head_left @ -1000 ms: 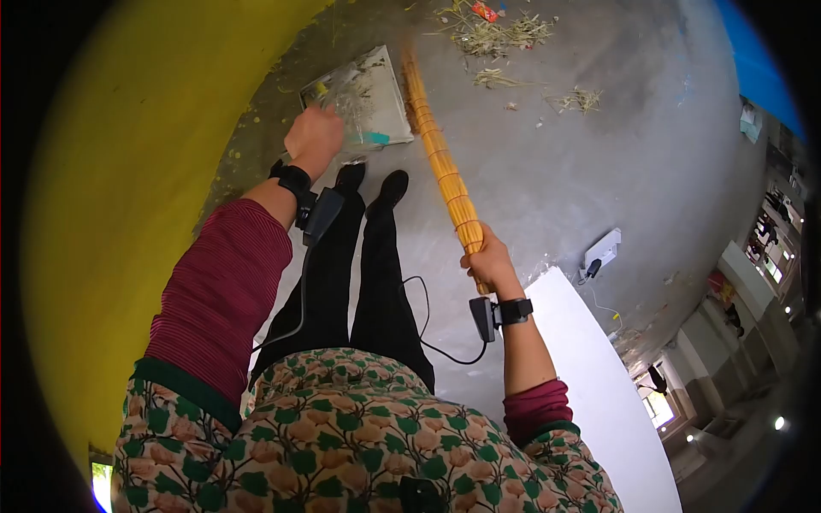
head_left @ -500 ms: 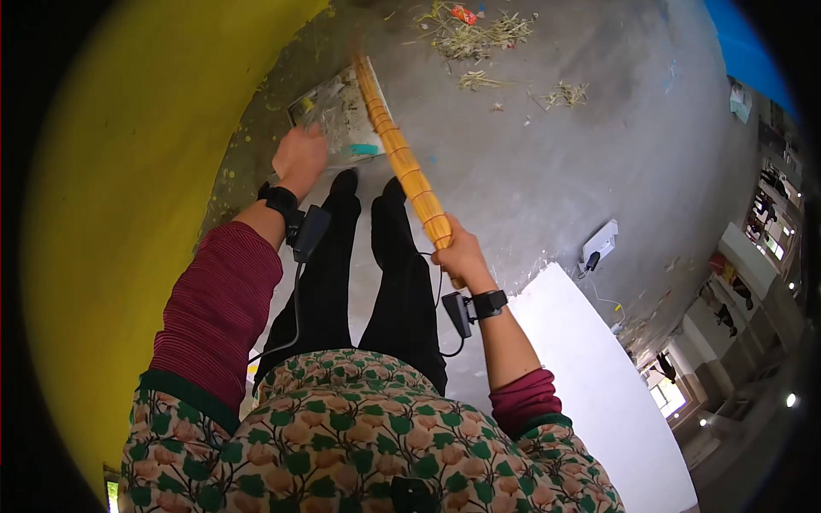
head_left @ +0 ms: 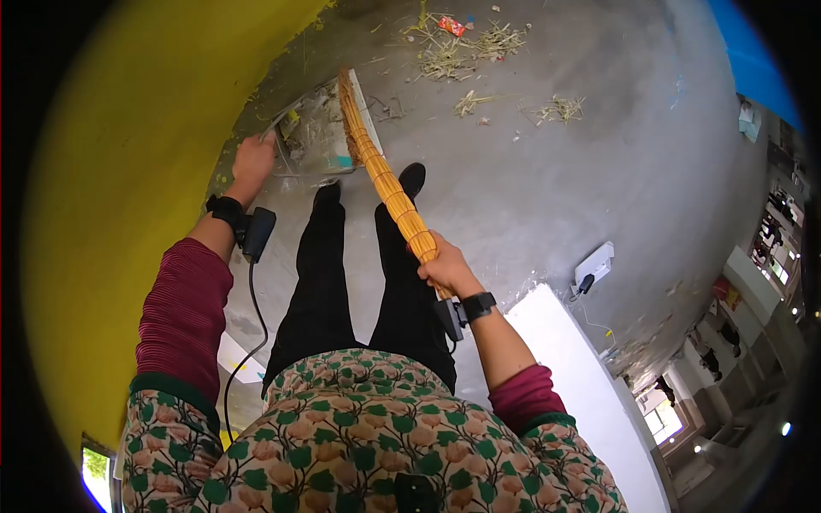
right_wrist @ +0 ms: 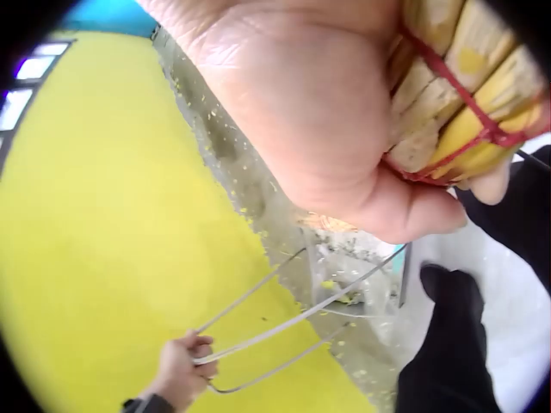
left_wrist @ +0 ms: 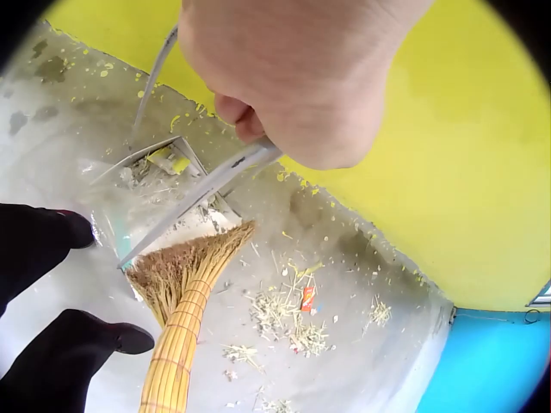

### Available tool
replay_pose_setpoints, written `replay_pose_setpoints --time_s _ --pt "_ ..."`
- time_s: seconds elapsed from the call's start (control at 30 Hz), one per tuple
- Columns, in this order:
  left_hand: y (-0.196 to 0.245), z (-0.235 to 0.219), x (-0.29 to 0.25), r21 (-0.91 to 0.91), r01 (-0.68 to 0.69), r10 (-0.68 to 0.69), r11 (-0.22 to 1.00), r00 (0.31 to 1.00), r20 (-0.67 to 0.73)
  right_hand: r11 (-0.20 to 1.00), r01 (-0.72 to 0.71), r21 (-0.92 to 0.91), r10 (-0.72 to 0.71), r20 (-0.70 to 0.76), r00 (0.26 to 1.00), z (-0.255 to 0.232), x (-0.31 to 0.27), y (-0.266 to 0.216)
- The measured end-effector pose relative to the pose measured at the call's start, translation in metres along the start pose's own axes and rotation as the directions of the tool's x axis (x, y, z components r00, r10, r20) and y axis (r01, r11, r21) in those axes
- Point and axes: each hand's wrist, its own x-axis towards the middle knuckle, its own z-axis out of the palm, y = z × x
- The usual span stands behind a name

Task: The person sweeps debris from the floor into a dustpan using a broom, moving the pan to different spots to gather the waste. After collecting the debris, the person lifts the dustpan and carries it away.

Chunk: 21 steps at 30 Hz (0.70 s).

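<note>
My left hand (head_left: 255,162) grips the thin grey band handle (left_wrist: 185,205) of a dustpan (head_left: 321,128) on the floor. Litter and a yellow scrap lie in the pan, with clear plastic about its side. My right hand (head_left: 449,263) is wrapped round the butt of a straw broom (head_left: 393,201), bound with red ties as the right wrist view shows. The broom slants forward and left, its brown bristles (left_wrist: 168,267) over the pan's right edge. In the right wrist view several grey bands run from the left hand down to the pan.
Straw litter (head_left: 453,60) with a red wrapper (head_left: 451,26) lies ahead on the grey floor, and a smaller straw heap (head_left: 560,109) to its right. A yellow wall (head_left: 128,214) rises on the left. A white power strip (head_left: 594,265) and white board (head_left: 573,368) are at right.
The broom has swung left, from beside the dustpan to over its right edge, with the right hand moving left. My left hand has moved left and slightly down, still by the pan.
</note>
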Motion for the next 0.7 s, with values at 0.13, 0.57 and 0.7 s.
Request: replay_pose_setpoints --time_s 0.13,0.57,0.7 --pt "0.032 -0.002 -0.019 -0.015 0.053 -0.054 0.998 0.997 -0.051 0.996 0.062 -0.056 -0.068 -0.108 0.992 -0.06 -0.005 -0.01" --pt "0.043 0.001 -0.019 0.065 0.074 -0.071 0.995 0.996 -0.053 0.998 0.048 0.047 -0.027 -0.375 0.927 -0.156 0.002 0.015" --pt "0.04 0.004 -0.019 0.09 0.088 -0.082 0.992 0.994 -0.07 1.0 -0.014 0.014 0.018 -0.341 0.94 -0.1 0.036 0.021"
